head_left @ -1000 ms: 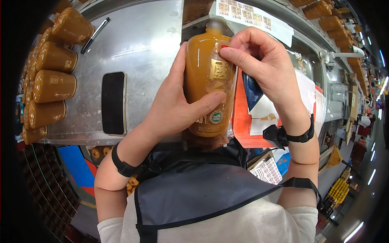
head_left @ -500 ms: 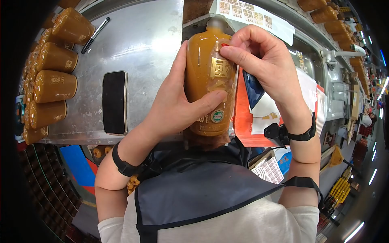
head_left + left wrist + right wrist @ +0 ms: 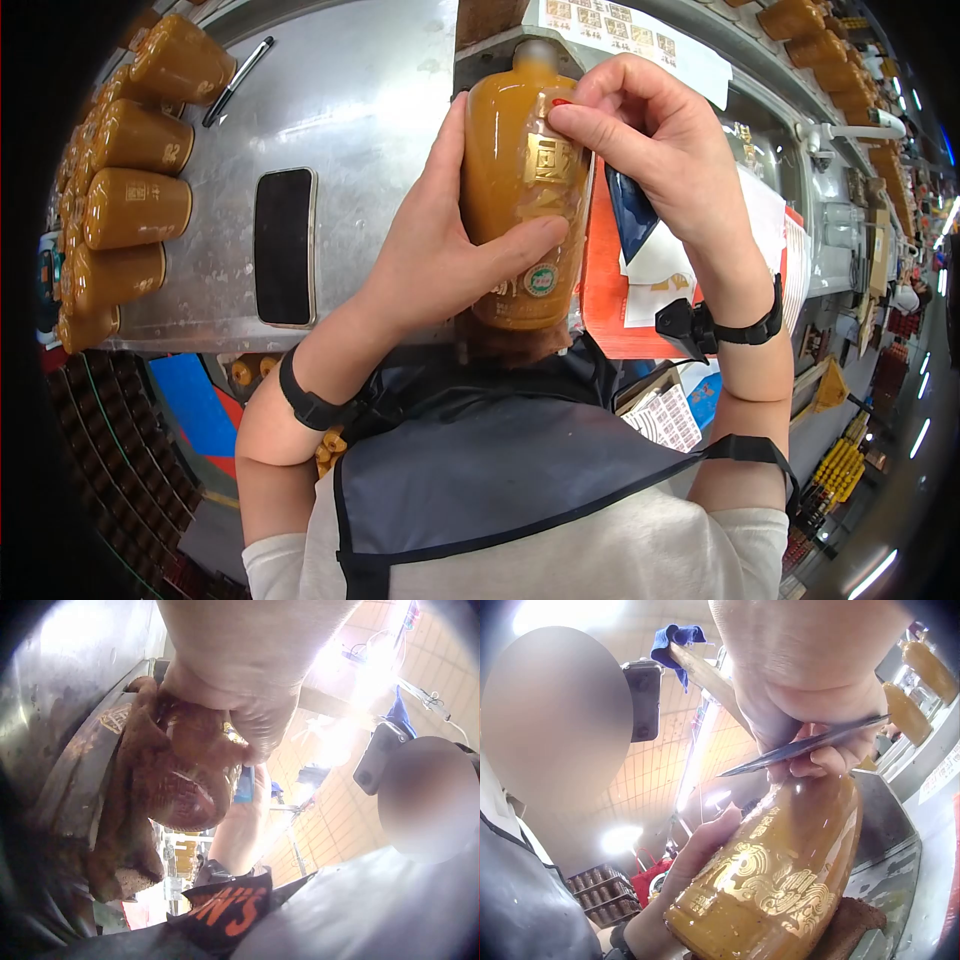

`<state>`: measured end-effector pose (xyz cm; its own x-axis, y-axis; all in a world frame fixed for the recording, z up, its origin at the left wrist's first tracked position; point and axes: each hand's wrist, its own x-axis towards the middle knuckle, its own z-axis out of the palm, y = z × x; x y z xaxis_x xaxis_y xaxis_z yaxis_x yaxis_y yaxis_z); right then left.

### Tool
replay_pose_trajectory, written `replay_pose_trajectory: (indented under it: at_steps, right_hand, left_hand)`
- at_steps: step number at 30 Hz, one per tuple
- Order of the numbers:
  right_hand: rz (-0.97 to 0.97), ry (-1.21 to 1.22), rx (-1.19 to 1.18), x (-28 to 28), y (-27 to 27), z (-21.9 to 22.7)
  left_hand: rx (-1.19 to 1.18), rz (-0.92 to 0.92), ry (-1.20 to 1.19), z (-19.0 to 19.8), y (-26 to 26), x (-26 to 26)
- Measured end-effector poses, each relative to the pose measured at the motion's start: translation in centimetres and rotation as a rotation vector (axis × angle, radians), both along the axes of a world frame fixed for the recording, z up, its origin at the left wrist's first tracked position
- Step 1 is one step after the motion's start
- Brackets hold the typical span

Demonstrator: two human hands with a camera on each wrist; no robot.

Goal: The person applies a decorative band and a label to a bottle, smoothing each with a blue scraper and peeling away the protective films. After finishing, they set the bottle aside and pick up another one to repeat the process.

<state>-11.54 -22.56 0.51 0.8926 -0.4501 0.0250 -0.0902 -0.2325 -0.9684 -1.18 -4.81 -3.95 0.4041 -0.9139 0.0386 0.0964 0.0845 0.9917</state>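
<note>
An amber-brown glossy bottle point(image 3: 495, 160) lies in front of the person, its neck pointing away. My left hand point(image 3: 430, 240) grips it, thumb across the front and fingers along the left side. On the bottle's right side is a clear film with gold characters point(image 3: 547, 160); below sits a green round sticker point(image 3: 541, 280). My right hand point(image 3: 680, 150) pinches with thumb and forefinger at the film's upper end, beside a small red spot. A dark blue flat scraper-like piece point(image 3: 810, 746) is tucked in the right hand's curled fingers. Gold dragon-like decoration point(image 3: 769, 881) shows in the right wrist view.
A brown cloth point(image 3: 862, 919) lies under the bottle. To the left are a phone point(image 3: 285, 247), a pen point(image 3: 238, 82) and several similar bottles point(image 3: 140, 205). A sheet of gold stickers point(image 3: 635, 45) lies at the back; red and white papers point(image 3: 610, 310) lie at the right.
The head view has shifted slightly. Both hands keep nearly the same places on the bottle, the right thumb and forefinger still at the film's upper end.
</note>
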Motion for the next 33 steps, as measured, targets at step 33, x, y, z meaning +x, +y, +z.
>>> replay_pose_trajectory:
  at_steps: [33]
  right_hand:
    - [-0.154,0.102,0.575,-4.7,4.6,-2.1]
  left_hand:
    - [0.038,-0.007,0.234,0.6,0.4,-0.8]
